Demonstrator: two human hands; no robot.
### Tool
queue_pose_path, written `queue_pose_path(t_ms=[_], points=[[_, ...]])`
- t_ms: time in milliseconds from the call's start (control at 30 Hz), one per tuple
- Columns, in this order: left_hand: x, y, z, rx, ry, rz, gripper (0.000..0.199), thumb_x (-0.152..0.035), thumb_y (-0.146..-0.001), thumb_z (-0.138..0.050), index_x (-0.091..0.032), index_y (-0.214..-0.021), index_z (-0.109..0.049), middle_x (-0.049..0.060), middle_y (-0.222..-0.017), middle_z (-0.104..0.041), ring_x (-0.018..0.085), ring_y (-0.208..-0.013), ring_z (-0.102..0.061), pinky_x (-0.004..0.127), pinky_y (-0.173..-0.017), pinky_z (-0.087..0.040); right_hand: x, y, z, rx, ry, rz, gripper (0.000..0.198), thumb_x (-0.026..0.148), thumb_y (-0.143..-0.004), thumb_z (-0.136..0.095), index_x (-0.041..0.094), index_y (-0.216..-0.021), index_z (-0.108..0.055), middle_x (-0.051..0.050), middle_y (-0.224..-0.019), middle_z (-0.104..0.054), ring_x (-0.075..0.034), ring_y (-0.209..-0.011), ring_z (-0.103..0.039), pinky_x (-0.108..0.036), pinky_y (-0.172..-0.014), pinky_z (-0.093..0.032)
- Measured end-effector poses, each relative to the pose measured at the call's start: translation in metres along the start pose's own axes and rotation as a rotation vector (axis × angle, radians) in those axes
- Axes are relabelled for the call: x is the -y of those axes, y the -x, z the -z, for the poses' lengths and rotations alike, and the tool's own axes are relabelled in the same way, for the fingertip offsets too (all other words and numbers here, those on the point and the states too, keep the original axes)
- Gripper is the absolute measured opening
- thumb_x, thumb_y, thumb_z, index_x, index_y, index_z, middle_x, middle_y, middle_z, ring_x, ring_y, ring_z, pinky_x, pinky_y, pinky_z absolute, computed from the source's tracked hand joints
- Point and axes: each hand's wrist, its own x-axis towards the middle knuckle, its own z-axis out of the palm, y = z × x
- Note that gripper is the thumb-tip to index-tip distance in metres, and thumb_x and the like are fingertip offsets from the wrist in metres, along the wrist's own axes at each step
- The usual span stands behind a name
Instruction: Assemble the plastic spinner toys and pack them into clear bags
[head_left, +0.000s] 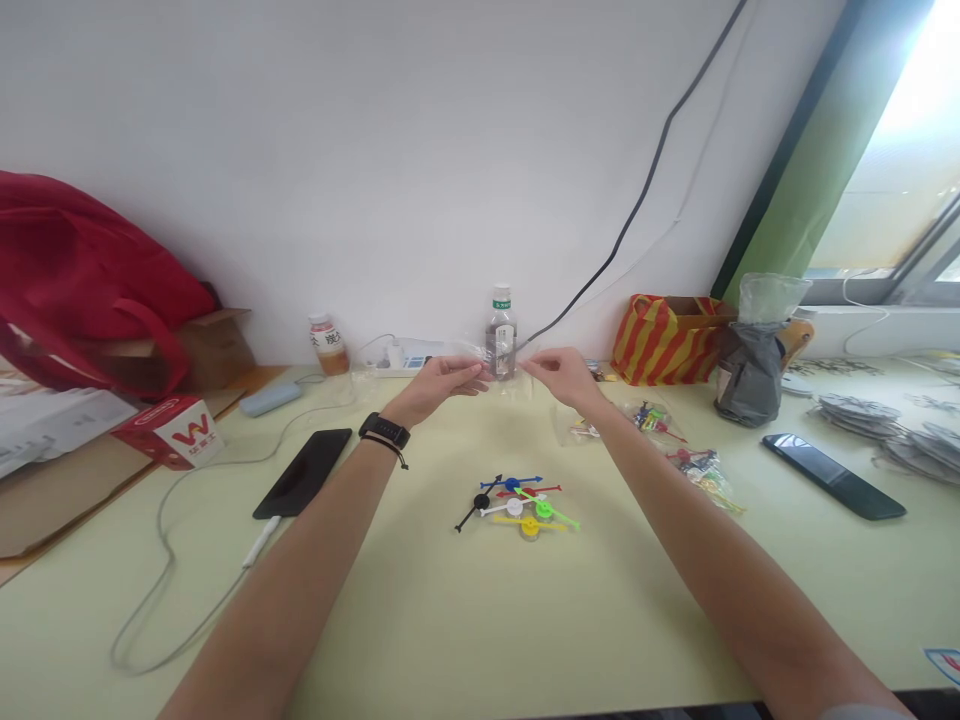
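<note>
My left hand [448,384] and my right hand [564,374] are raised over the back of the table, fingertips pinched together. A thin clear plastic bag [516,386] seems to stretch between them; its edges are hard to make out. Behind it stands a dark drink bottle [501,335]. Nearer to me lies a loose group of arrow spinners: a black one [481,502], a blue one [512,484], a red one [529,493], a white one [514,508], a green one [544,511] and a yellow one [530,527].
Bagged spinners [651,418] and another bag [705,475] lie by my right forearm. A phone [832,475] and stacked discs [859,414] are at right. At left are a cabled phone [302,473], a red box [169,431] and an orange drink bottle [328,345]. A striped bag [660,340] stands behind.
</note>
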Motion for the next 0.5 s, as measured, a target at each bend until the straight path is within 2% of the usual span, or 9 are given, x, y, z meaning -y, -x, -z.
queue_pose_path(t_ms=[67, 167, 333, 500], points=[[0.0006, 0.0006, -0.0016, 0.038, -0.001, 0.018, 0.049, -0.053, -0.078, -0.085, -0.018, -0.111, -0.078, 0.016, -0.116, -0.078, 0.026, -0.098, -0.077, 0.043, -0.094, -0.057, 0.0018, 0.0007, -0.0012, 0.040, -0.045, -0.031, 0.043, 0.058, -0.087, -0.066, 0.019, -0.069, -0.070, -0.001, -0.066, -0.057, -0.016, -0.063, -0.047, -0.030, -0.059, -0.037], [-0.0002, 0.0026, -0.0052, 0.086, 0.050, 0.026, 0.052, -0.045, -0.079, -0.087, -0.021, -0.122, -0.072, 0.016, -0.124, -0.075, 0.027, -0.104, -0.076, 0.046, -0.103, -0.053, 0.0027, 0.0007, -0.0017, 0.057, -0.126, -0.080, 0.041, 0.057, -0.090, -0.062, 0.019, -0.079, -0.075, -0.003, -0.076, -0.066, -0.015, -0.063, -0.050, -0.030, -0.059, -0.041], [-0.0021, 0.0061, -0.0099, 0.179, 0.153, 0.038, 0.051, -0.032, -0.087, -0.080, -0.025, -0.136, -0.064, 0.014, -0.143, -0.065, 0.028, -0.125, -0.067, 0.051, -0.117, -0.042, -0.0032, -0.0009, -0.0037, 0.068, -0.272, -0.125, 0.027, 0.046, -0.080, -0.080, 0.020, -0.082, -0.071, -0.005, -0.086, -0.074, -0.019, -0.082, -0.065, -0.032, -0.078, -0.053], [0.0026, 0.0042, -0.0083, 0.172, 0.181, 0.073, 0.051, -0.026, -0.087, -0.077, -0.027, -0.136, -0.064, 0.012, -0.144, -0.064, 0.030, -0.132, -0.062, 0.053, -0.119, -0.040, -0.0052, -0.0014, -0.0058, 0.131, -0.454, -0.167, 0.025, 0.046, -0.094, -0.065, 0.022, -0.088, -0.062, -0.009, -0.103, -0.079, -0.021, -0.097, -0.074, -0.037, -0.091, -0.057]])
